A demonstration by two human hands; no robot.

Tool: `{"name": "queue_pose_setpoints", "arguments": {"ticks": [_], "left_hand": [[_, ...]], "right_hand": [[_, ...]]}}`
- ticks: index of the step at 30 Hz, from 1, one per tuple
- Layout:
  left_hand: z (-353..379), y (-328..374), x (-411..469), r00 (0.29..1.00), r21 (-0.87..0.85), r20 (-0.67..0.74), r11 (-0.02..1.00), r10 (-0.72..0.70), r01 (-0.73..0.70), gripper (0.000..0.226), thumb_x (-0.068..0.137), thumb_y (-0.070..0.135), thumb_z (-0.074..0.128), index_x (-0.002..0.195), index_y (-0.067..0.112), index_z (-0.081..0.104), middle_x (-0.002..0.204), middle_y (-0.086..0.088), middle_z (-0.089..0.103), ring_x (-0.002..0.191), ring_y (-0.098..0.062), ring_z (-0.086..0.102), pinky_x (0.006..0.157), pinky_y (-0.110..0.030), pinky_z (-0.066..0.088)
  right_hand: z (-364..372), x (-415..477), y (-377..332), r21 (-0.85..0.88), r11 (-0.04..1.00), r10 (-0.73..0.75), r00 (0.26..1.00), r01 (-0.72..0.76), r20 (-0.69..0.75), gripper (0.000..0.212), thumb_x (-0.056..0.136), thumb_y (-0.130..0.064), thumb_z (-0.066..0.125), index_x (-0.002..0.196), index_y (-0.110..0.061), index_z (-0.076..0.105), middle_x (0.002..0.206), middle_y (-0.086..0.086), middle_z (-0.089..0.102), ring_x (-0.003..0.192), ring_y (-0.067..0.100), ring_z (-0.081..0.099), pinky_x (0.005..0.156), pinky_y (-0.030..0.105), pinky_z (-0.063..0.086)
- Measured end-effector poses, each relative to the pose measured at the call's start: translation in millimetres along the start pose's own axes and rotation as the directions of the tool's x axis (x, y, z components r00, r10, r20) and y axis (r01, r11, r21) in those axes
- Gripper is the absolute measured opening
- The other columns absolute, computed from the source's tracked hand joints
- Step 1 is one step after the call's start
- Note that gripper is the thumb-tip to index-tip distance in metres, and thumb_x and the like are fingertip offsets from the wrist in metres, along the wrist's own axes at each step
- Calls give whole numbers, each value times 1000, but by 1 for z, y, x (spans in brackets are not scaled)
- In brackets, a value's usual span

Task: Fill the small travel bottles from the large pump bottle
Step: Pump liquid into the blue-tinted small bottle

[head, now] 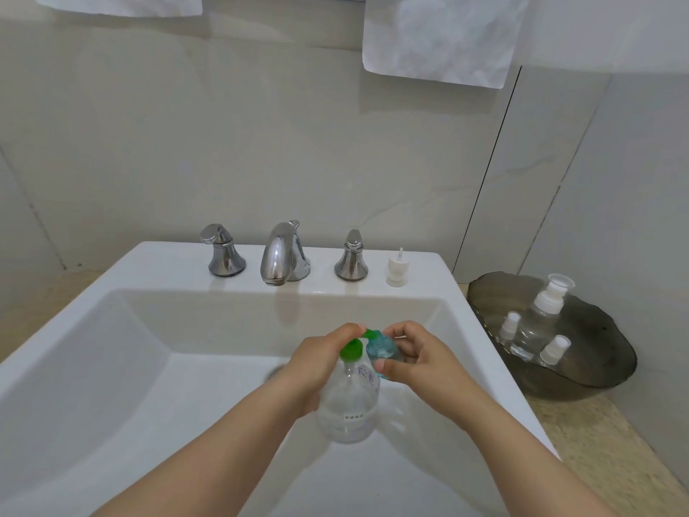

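Observation:
Over the white sink (112,330) I hold a large clear pump bottle (350,404) with a green pump head (352,348). My left hand (320,363) wraps its neck, fingers over the pump top. The green spout points at a small bottle (382,348) holding blue-green liquid, which my right hand (417,352) grips right beside the pump. That bottle's white pump cap (397,268) stands alone on the sink ledge, right of the taps.
A chrome faucet (283,255) with two handles sits at the back of the sink. On the counter to the right, a dark glass tray (604,371) carries three clear small bottles with white caps. White towels hang above on the tiled wall.

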State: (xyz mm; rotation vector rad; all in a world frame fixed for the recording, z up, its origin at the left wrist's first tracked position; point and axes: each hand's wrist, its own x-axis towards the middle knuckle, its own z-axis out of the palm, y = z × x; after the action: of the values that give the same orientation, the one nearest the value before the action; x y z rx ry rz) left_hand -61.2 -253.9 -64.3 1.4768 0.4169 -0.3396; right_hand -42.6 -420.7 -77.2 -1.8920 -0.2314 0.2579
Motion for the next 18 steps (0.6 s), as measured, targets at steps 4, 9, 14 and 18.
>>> {"name": "queue_pose_setpoints", "arguments": {"ticks": [4, 9, 14, 18], "left_hand": [[0, -2, 2, 1000, -2, -18, 1000, 4, -4, 35, 92, 40, 65, 111, 12, 74, 88, -3, 67, 65, -17, 61, 47, -18, 42], [-1, -4, 1, 1000, 5, -22, 1000, 1, -1, 33, 93, 46, 62, 110, 21, 74, 90, 2, 72, 73, -14, 65, 59, -27, 42], [1, 0, -1, 1000, 29, 1, 999, -14, 14, 40, 94, 56, 56, 114, 24, 71, 98, 4, 70, 83, -12, 62, 62, -27, 37], [-3, -3, 5, 999, 38, 18, 999, -30, 29, 45, 91, 64, 54, 118, 30, 68, 113, 6, 66, 101, -18, 59, 91, -38, 32]], "right_hand": [[0, -1, -1, -25, 1000, 0, 1000, 0, -6, 26, 83, -5, 73, 101, -16, 58, 95, -1, 75, 91, 19, 71, 94, 44, 53], [1, 0, -1, 1, 1000, -8, 1000, 8, 2, 26, 83, -5, 72, 101, -18, 58, 96, -2, 76, 91, 17, 71, 94, 45, 54], [0, 2, -2, 41, 999, -27, 999, 27, -17, 27, 83, -5, 72, 103, -17, 58, 99, 0, 75, 92, 17, 72, 94, 45, 54], [0, 2, -3, 45, 998, -37, 999, 38, -16, 27, 84, -4, 72, 104, -16, 58, 100, 0, 75, 92, 17, 72, 94, 43, 54]]}}
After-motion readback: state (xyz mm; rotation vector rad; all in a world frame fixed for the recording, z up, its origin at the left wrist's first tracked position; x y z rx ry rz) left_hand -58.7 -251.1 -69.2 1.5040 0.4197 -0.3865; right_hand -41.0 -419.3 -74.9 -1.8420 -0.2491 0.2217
